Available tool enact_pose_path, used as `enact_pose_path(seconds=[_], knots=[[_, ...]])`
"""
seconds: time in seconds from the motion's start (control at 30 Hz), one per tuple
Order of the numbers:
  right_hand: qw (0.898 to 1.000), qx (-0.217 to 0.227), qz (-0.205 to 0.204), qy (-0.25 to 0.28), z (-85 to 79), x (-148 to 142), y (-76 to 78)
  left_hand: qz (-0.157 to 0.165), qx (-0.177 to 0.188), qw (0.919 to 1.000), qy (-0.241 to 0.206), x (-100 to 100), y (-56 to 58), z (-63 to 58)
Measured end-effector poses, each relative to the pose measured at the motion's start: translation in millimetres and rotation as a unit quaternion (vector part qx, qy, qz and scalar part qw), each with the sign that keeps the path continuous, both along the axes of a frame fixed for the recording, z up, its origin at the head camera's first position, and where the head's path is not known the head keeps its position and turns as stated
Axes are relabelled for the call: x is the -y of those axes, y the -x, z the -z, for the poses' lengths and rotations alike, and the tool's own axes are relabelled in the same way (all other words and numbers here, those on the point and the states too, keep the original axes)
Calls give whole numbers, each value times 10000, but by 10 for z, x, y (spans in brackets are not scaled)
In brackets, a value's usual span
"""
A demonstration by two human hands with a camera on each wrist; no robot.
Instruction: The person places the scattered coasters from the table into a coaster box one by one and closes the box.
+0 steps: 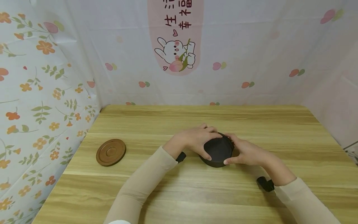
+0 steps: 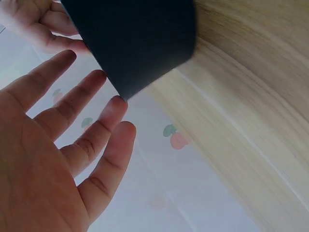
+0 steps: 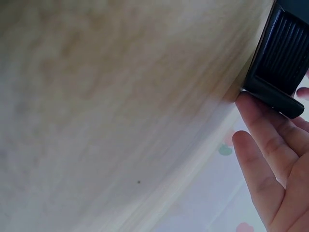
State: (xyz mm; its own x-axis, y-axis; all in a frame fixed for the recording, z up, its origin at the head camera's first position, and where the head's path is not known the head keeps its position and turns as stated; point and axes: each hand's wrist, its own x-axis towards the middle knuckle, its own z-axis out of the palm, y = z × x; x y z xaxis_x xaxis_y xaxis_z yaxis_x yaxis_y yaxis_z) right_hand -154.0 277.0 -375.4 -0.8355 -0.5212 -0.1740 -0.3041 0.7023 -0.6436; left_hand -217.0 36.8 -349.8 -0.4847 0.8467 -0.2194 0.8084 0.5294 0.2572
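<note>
A small black round pot (image 1: pixel 219 148) is between both hands at the middle of the table. From its left side my left hand (image 1: pixel 194 140) holds it, thumb on the near rim and fingers toward the far rim. In the left wrist view, the fingertips of that hand (image 2: pixel 63 140) meet the edge of the smooth dark wall. On the opposite side my right hand (image 1: pixel 247 152) holds the pot with thumb in front and fingers behind. The right wrist view shows those fingers against a ribbed black part (image 3: pixel 287 48) with a protruding lip. Whether its base touches the table is unclear.
A round brown wooden coaster-like disc (image 1: pixel 111 152) lies at the left of the wood-grain table (image 1: pixel 179 199). Patterned cloth hangs (image 1: pixel 251 46) behind the table and along its left side. A dark cable (image 1: pixel 351 146) shows beyond the right edge.
</note>
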Motion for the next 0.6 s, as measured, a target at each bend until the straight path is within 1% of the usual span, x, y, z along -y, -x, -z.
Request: enact_pose_path(seconds=[0.2, 0.37, 0.6], knots=[[9999, -9, 72, -116, -2, 21, -6, -185, 216, 9993, -237, 194, 8, 33], [9997, -7, 125, -198, -11, 19, 0, -276, 216, 9987, -376, 403, 17, 23], [9995, -53, 166, -278, -5, 31, -7, -443, 105, 9978, -476, 738, 6, 12]])
